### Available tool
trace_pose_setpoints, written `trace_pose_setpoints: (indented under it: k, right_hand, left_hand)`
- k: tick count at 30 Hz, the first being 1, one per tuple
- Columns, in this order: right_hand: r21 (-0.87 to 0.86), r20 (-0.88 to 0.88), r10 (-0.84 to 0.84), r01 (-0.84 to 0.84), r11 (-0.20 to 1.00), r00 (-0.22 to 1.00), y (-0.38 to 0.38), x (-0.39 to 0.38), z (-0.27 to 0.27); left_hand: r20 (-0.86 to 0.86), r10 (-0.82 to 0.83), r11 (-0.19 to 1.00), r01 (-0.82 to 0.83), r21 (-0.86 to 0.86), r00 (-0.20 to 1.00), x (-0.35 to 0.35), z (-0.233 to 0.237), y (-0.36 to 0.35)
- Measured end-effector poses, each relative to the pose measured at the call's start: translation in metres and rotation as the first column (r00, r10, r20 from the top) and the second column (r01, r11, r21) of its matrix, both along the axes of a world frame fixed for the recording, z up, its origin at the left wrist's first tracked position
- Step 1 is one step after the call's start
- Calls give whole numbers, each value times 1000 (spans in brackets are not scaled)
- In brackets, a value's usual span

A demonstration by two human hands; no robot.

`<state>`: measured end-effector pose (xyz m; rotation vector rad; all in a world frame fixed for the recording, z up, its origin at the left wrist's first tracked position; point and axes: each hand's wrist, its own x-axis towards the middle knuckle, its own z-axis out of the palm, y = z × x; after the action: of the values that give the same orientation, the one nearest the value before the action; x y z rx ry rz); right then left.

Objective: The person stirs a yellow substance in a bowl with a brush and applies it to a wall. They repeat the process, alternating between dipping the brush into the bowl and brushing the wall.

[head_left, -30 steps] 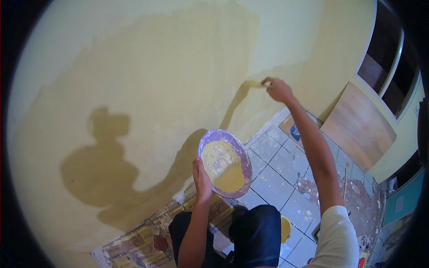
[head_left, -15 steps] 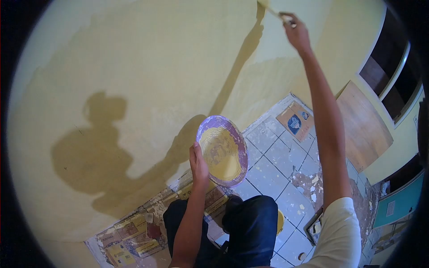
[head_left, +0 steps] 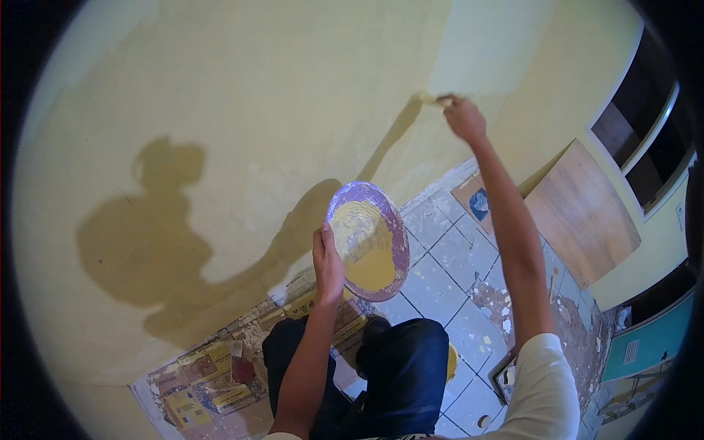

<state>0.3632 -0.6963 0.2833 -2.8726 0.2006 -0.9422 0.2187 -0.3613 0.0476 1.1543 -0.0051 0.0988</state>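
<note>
My left hand [head_left: 328, 264] grips the rim of a purple bowl [head_left: 368, 240] that holds yellow paint and is tilted toward me. My right hand [head_left: 463, 117] is raised with the arm stretched out and is shut on a paintbrush [head_left: 434, 100]. The brush's yellow bristles touch the yellow wall [head_left: 293, 95] at the edge between a darker, fresh-looking patch and a paler area.
Flattened cardboard and paper [head_left: 213, 374] lie along the foot of the wall. The tiled floor [head_left: 455, 279] is spattered with paint. A wooden board [head_left: 579, 213] leans in the corner at right, under a dark window frame [head_left: 638, 110]. My knees in dark trousers [head_left: 389, 374] are below the bowl.
My right hand with the brush went up the wall to the top, then came back down to mid height. The bowl in my left hand stayed almost still.
</note>
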Motion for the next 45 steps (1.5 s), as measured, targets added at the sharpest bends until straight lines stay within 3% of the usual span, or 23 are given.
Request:
trace_pose_setpoints:
  k: [1, 4, 6, 9, 12, 14, 15, 17, 20, 23, 26, 28, 30, 31, 34, 36, 38, 40, 42, 45]
  right_hand:
    - [46, 2, -33, 33, 998, 999, 13, -1, 35]
    - [108, 385, 117, -171, 979, 915, -1, 10, 101]
    - [109, 526, 118, -204, 973, 842, 1, 8, 146]
    - [173, 586, 140, -292, 941, 798, 12, -1, 190]
    - [122, 580, 113, -223, 967, 806, 2, 15, 191]
    - [10, 307, 149, -160, 987, 940, 2, 19, 158]
    - [7, 312, 149, -159, 987, 938, 0, 9, 151]
    - [-97, 95, 117, -108, 989, 989, -9, -13, 141]
    - [15, 217, 53, -57, 998, 975, -2, -35, 161]
    - [77, 363, 79, -115, 990, 928, 11, -31, 183]
    - [107, 440, 103, -166, 980, 892, 6, -18, 181]
    - [-3, 314, 160, -167, 986, 936, -13, 8, 147]
    - [90, 235, 136, -161, 983, 962, -30, 17, 86]
    - [98, 98, 53, -62, 993, 994, -28, 9, 58]
    - [-123, -216, 16, -43, 991, 976, -55, 5, -31]
    - [-58, -262, -9, -7, 998, 965, -58, 0, -49]
    - [-3, -312, -27, 27, 1000, 950, -65, 6, -44]
    - [59, -186, -13, 24, 998, 982, -65, 23, -12]
    - [-176, -104, -31, 12, 984, 994, -39, 25, 44]
    - [-145, -33, 61, -65, 987, 998, -38, 23, 114]
  left_hand:
    - [-12, 7, 1000, -7, 30, 1000, 2, -1, 0]
    - [-61, 22, 998, -18, 64, 998, 3, -2, 0]
    - [-86, 36, 997, -30, 69, 996, 7, -6, -4]
    - [-34, 5, 999, -7, -36, 999, 10, -15, -5]
    - [10, 17, 999, -17, 36, 1000, 2, -1, -1]
    - [-22, 28, 999, -27, 23, 999, 7, -6, -3]
    - [-16, 26, 999, -26, 20, 1000, 8, -10, -4]
    - [-30, 22, 999, -23, -28, 999, 11, -16, -5]
    - [-45, 47, 996, -44, 75, 998, 7, -4, 0]
    - [-50, 10, 995, -5, 101, 999, 8, -6, 3]
    - [-21, 40, 999, -40, 28, 999, 6, -3, -2]
    - [-22, 51, 998, -50, 43, 998, 5, -3, -1]
    - [-33, 49, 998, -47, 51, 998, 4, -7, -1]
    - [-20, 44, 996, -42, 81, 999, 5, -9, 0]
    - [14, 50, 992, -51, 113, 999, 7, -3, 3]
    - [24, 57, 992, -59, 109, 998, 7, -4, 2]
    - [-1, 40, 997, -40, 69, 999, 8, -6, 0]
    - [-3, 48, 995, -48, 89, 999, 11, -12, -1]
    - [-4, 48, 993, -47, 109, 999, 13, -14, -3]
    - [-39, -6, 999, 8, 48, 999, 12, -12, -3]
